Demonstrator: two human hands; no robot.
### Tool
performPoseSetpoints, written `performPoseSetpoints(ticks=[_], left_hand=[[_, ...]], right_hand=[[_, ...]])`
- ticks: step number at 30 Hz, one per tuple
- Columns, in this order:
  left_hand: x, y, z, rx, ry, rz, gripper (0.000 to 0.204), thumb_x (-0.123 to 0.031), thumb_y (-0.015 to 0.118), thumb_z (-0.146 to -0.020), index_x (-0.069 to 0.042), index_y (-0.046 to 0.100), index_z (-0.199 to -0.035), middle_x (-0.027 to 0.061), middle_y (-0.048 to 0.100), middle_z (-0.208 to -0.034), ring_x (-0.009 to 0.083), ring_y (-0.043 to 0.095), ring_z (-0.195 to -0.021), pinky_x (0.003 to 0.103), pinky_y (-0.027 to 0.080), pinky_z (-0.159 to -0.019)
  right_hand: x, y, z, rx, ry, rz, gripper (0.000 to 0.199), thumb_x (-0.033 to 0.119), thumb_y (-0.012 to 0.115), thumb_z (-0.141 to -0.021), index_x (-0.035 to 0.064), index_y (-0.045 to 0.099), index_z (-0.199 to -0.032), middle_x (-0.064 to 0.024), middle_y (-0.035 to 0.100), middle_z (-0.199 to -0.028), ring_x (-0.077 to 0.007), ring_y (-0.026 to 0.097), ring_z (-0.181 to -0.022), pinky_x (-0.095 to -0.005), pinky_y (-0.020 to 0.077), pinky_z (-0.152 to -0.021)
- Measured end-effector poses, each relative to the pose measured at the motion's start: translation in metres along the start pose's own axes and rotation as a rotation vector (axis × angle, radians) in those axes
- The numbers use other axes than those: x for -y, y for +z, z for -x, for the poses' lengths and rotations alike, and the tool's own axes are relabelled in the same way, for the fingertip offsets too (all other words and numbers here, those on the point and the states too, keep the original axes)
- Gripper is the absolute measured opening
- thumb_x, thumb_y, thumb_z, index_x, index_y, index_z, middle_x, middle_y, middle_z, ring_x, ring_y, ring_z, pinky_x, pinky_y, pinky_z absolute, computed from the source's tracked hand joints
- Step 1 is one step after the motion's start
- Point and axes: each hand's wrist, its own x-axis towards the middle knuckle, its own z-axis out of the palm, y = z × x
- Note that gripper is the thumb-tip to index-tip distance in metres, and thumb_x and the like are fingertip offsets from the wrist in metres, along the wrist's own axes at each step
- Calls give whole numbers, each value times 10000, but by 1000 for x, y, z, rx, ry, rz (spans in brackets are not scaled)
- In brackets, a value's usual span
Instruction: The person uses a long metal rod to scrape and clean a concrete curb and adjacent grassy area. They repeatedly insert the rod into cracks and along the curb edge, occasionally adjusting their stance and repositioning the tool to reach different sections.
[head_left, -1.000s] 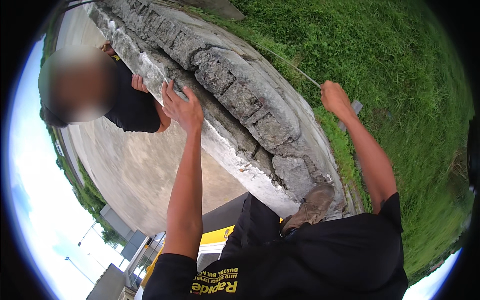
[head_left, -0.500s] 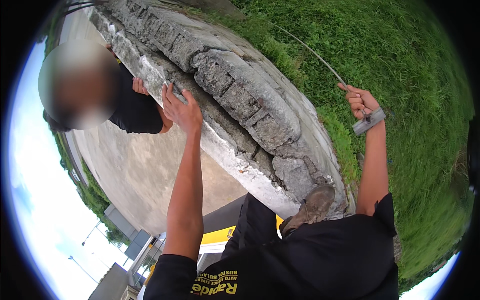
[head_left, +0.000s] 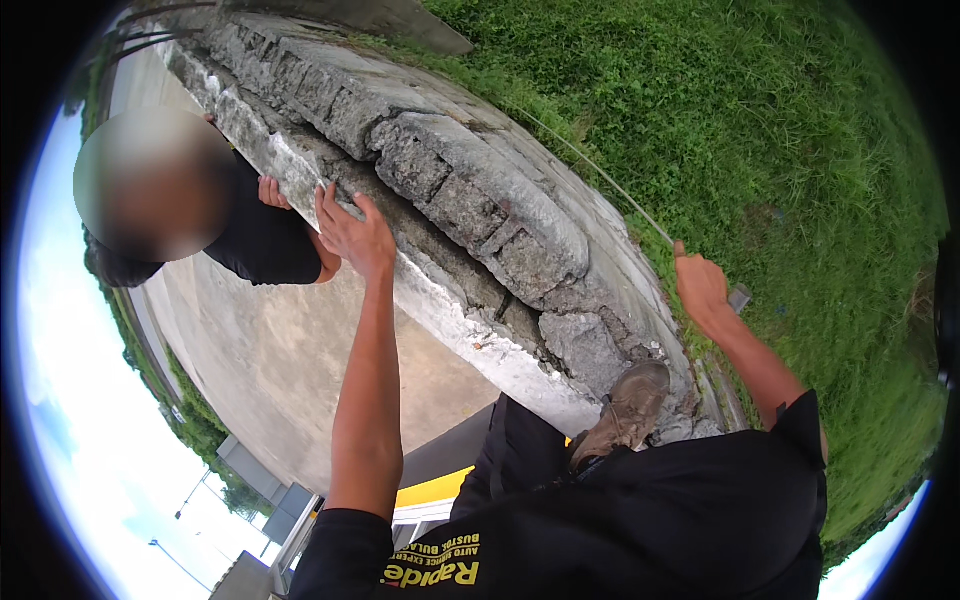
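Head view: the left hand (head_left: pixel 355 238) rests with fingers spread on the white-faced, crumbling concrete wall edge (head_left: pixel 452 322). The right hand (head_left: pixel 703 288) closes around a thin, pale rod (head_left: pixel 600 172) above the green grass (head_left: pixel 800 180); a grey, block-shaped piece (head_left: pixel 740 298) shows beside the wrist. A co-worker's hand (head_left: pixel 272 192) touches the same edge. Outward, a dark lengthwise gap (head_left: pixel 430 218) parts the edge from rough grey concrete blocks (head_left: pixel 465 200); both stand in place, so separation appears partial.
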Motion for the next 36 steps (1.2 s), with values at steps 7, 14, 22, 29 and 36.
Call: performPoseSetpoints(ticks=[7, 14, 22, 29, 36], left_hand=[[0, -1, 1, 9, -11, -20, 515, -335, 590, -1053, -109, 551, -1514, 83, 472, -1650, 317, 420, -1525, 508, 284, -1247], [-6, 0, 0, 13, -9, 2, 507, -336, 591, -1055, -101, 562, -1503, 94, 482, -1640, 321, 422, -1523, 513, 295, -1239], [3, -3, 0, 35, -15, 36, 486, -328, 571, -1075, -136, 532, -1520, 69, 436, -1668, 306, 385, -1559, 624, 257, -1258], [-4, 0, 1, 32, -26, 22, 475, -318, 586, -1067, -141, 540, -1506, 66, 444, -1659, 307, 403, -1545, 618, 259, -1260], [-1, 2, 1, 0, 0, -12, 498, -322, 603, -1049, -125, 557, -1504, 82, 469, -1647, 311, 422, -1526, 539, 284, -1245]], right_hand=[[-32, -28, -12, -5, -20, 121, 649, -23, 593, -895, 16, 554, -1542, -256, 725, -809, -438, 746, -752, -559, 587, -650], [27, -42, -80, -113, 61, -425, 457, 45, 662, -924, 7, 704, -1377, -255, 758, -897, -433, 759, -914, -526, 580, -803], [71, -85, -98, 8, 381, -1644, 405, 125, 681, -1033, 29, 689, -1426, 40, 484, -680, -46, 353, -516, -275, 290, -440], [-39, -50, -105, -439, 540, -1206, 415, 138, 601, -1088, -19, 623, -1472, 51, 448, -645, -59, 330, -496, -293, 275, -429], [-63, 25, -2, -345, 614, -1238, 453, 147, 577, -1104, -30, 590, -1522, 54, 433, -618, -78, 333, -487, -348, 297, -442]])
